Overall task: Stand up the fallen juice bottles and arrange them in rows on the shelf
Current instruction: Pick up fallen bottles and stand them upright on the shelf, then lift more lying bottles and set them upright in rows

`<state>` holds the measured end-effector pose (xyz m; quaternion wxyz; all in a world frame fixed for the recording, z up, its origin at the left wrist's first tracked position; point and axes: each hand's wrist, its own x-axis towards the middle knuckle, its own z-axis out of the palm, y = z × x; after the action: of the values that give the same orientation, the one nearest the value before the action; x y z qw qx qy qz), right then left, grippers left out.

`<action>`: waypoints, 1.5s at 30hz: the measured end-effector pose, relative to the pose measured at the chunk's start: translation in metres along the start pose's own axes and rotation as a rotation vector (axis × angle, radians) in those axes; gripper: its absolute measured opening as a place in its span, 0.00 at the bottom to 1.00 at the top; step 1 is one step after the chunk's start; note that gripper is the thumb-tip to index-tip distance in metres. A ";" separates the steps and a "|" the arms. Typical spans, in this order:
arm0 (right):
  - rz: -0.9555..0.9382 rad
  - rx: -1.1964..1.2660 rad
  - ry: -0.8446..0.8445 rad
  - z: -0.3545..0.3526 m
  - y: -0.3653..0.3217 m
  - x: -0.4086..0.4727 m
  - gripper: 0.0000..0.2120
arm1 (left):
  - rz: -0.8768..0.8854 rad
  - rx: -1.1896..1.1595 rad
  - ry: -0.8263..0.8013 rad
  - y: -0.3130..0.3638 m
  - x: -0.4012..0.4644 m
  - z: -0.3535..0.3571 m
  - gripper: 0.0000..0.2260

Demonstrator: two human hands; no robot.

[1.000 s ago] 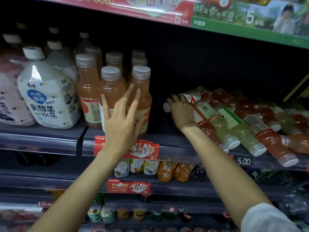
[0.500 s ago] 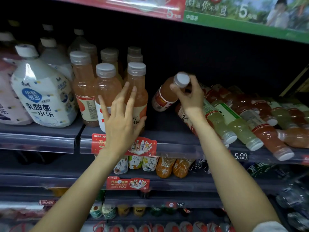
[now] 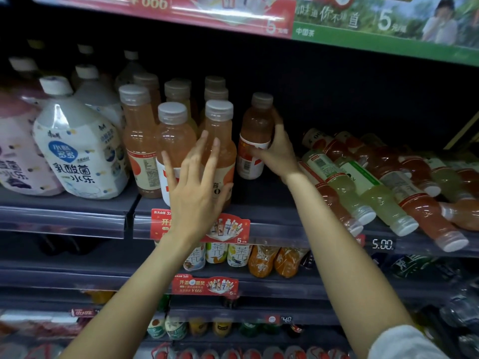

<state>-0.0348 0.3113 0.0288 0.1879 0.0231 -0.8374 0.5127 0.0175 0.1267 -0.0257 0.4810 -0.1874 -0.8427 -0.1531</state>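
My right hand [image 3: 278, 151] grips an orange juice bottle [image 3: 255, 133] and holds it upright on the shelf [image 3: 272, 203], just right of several standing orange juice bottles [image 3: 140, 141]. My left hand [image 3: 197, 187] rests flat, fingers spread, against the two front standing bottles [image 3: 220, 141]. To the right, several fallen bottles [image 3: 383, 193] of red, orange and pale green juice lie on their sides, caps toward the shelf's front edge.
Large white drink jugs [image 3: 77, 151] and a pink one [image 3: 15, 156] stand at the left of the same shelf. A red promo tag [image 3: 233, 226] hangs on the shelf edge. Lower shelves hold small bottles [image 3: 238, 255]. A banner [image 3: 363, 22] runs overhead.
My right hand took a fallen orange bottle from the pile, lifted and turned it, and now holds it upright beside the standing rows. My left hand has stayed against the front bottles.
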 end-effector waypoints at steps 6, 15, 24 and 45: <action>0.000 -0.053 0.101 0.022 0.013 0.000 0.43 | 0.002 -0.002 -0.010 0.000 -0.001 0.000 0.35; 0.010 -0.105 -0.028 0.008 0.003 -0.033 0.34 | -0.084 -0.230 0.036 0.014 -0.003 -0.011 0.30; -0.125 -0.816 0.224 -0.103 0.027 -0.148 0.20 | 0.304 -0.542 -0.418 0.067 0.014 0.017 0.28; -0.063 0.150 0.148 -0.100 -0.009 -0.129 0.28 | -0.154 -0.680 -0.518 0.098 0.036 0.021 0.35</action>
<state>0.1162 0.3740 0.0327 0.2630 0.0255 -0.7794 0.5681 0.0298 0.2287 0.0029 0.1518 -0.3040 -0.8487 -0.4053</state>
